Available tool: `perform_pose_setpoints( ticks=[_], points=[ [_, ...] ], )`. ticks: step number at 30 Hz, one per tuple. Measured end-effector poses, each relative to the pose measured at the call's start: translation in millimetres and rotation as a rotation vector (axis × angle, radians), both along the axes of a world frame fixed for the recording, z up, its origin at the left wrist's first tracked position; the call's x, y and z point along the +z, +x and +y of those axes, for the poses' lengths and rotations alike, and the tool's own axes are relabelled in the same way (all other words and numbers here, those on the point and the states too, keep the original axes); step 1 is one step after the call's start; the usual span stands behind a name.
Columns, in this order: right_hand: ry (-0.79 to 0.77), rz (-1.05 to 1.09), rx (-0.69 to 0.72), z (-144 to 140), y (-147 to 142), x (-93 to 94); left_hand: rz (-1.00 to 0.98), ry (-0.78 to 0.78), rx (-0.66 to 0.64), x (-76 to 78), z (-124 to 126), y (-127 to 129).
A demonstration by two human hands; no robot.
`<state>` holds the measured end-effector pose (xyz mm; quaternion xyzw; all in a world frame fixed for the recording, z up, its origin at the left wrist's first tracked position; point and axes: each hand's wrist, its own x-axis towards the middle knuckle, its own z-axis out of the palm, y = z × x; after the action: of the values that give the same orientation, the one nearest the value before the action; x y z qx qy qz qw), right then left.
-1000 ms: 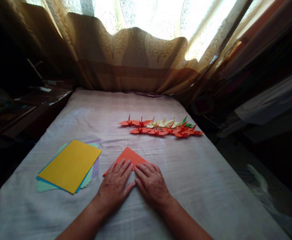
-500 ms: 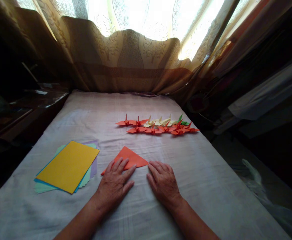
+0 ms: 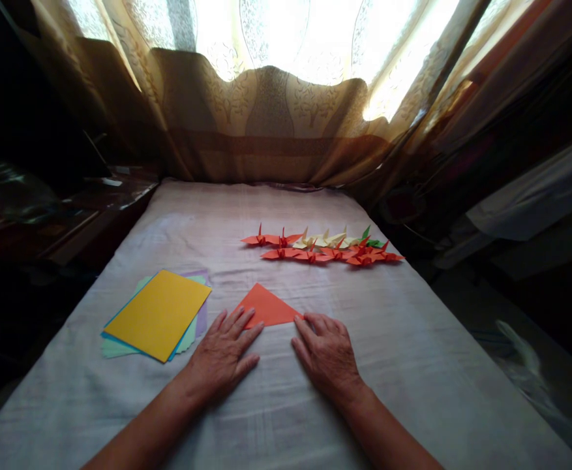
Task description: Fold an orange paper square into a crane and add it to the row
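An orange sheet of paper [image 3: 272, 307], folded into a triangle, lies flat on the cloth with its peak pointing away from me. My left hand [image 3: 227, 346] rests open over its left part, the spread fingers covering that corner. At the right corner, my right hand [image 3: 328, 352] touches the paper with the index fingertip; its fingers are stretched forward, held near each other, and grip nothing. Left of my hands is a fanned stack of coloured paper [image 3: 161, 316], yellow on top, with blue, pale green and purple edges showing beneath.
Several folded paper cranes [image 3: 312, 256], orange, cream and green, stand in two rows toward the back right. A pale cloth [image 3: 286, 418] covers the surface. Behind it hangs a patterned curtain [image 3: 266, 117]. A dark cluttered table [image 3: 119, 192] stands at the left.
The view has shifted, so everything sits slightly farther right. My right index fingertip now lies on the triangle's right corner. My left hand stays on the paper's left part.
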<state>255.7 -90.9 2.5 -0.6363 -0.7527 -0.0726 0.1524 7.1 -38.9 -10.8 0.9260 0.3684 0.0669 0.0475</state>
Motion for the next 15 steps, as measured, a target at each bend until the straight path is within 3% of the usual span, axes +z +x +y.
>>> perform_pose_setpoints(
  ticks=[9,15],
  points=[
    [0.030,0.040,-0.010,1,3,-6.5,0.018,0.110,-0.017,1.5,-4,-58],
    [0.042,0.053,-0.016,2,2,-8.4,0.017,0.213,0.018,14.9,-9,-67]
  ],
)
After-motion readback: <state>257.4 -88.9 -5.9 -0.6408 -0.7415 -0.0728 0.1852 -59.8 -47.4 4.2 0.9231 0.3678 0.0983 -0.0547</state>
